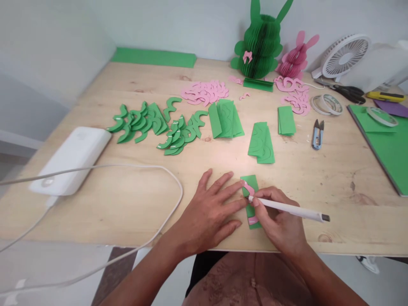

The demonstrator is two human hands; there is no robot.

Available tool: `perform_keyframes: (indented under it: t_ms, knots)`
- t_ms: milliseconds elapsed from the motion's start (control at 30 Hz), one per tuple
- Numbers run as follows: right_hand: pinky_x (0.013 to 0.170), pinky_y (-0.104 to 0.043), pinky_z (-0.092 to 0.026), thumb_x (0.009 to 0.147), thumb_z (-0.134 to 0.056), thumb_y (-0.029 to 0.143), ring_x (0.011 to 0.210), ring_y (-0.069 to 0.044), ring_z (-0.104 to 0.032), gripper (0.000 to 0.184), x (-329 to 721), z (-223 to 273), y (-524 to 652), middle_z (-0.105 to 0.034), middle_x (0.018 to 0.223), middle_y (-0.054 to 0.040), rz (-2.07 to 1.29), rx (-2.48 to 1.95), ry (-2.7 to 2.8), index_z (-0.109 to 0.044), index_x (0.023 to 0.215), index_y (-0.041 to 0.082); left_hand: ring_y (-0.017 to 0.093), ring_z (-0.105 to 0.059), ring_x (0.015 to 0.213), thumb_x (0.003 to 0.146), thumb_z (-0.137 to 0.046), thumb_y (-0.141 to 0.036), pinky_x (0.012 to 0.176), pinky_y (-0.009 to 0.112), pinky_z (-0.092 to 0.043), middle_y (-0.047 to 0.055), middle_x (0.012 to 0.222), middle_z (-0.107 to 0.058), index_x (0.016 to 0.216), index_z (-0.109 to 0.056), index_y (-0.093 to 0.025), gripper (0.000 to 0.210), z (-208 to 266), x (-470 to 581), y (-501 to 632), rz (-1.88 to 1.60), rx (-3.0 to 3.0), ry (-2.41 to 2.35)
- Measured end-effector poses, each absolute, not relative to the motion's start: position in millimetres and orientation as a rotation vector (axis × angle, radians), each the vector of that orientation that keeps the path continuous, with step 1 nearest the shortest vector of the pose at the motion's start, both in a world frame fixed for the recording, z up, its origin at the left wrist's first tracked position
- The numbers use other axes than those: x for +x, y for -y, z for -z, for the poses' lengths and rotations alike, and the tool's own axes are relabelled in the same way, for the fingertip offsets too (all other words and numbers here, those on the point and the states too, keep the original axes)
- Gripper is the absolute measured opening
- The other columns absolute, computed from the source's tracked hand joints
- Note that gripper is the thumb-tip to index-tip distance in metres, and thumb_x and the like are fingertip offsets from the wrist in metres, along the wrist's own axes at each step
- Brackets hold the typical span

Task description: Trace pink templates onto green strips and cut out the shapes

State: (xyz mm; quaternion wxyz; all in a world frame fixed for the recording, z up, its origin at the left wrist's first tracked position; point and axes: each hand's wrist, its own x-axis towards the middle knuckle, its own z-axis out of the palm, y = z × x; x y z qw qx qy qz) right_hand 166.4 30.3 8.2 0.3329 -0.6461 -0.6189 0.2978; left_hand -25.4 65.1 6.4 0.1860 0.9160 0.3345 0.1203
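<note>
My right hand grips a white pen, its tip down at a small green paper strip near the front edge of the table. A curved pink paper piece lies on the strip, and part of its shape is covered by my fingers. My left hand is spread flat, with fingertips touching the strip's left side and the pink piece. Just beyond are green paper pieces with curved outlines drawn on them.
Cut green curved pieces and pink ones lie in piles. A white power bank with a looping cable sits left. Behind stand a green honeycomb paper rabbit, a pink one and a fan. Thread snips lie right.
</note>
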Motion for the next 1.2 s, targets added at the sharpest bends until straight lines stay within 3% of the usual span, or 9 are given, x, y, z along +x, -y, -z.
perform_keyframes:
  t_ms: [1200]
  knots:
    - [0.048, -0.025, -0.05, 0.084, -0.056, 0.024, 0.056, -0.015, -0.062, 0.008, 167.3, -10.4, -31.6, -0.067, 0.07, -0.002, -0.776, -1.681, 1.615, -0.061, 0.078, 0.021, 0.028, -0.029, 0.139, 0.088, -0.053, -0.037, 0.114, 0.056, -0.008, 0.001, 0.142, -0.048, 0.126, -0.055, -0.033, 0.039, -5.4, -25.9, -65.7, -0.362, 2.57, -0.938]
